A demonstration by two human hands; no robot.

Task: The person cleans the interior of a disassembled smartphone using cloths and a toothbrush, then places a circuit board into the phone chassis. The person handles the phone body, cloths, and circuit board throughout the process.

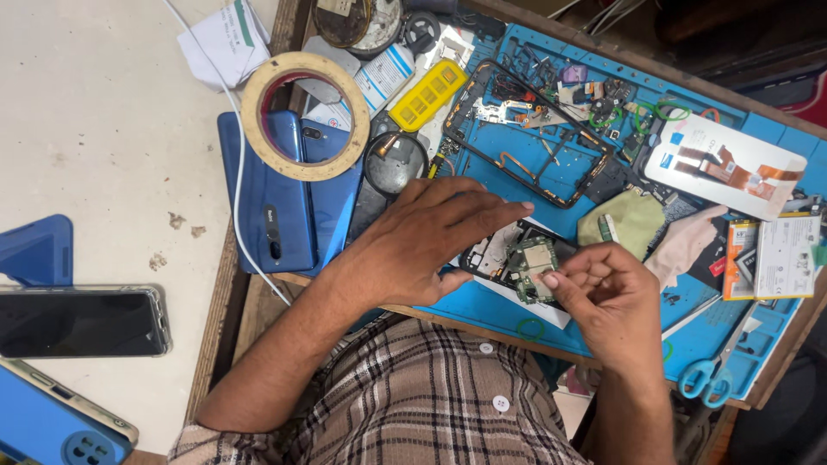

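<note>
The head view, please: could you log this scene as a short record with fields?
setting: blue repair mat on a wooden bench
left hand: laid flat over an opened phone
right hand: fingertips pinching a green circuit board at the phone
nearby left: tape roll lying on a blue phone
nearby right: scissors at the mat's edge
behind: black phone frame, yellow block
</note>
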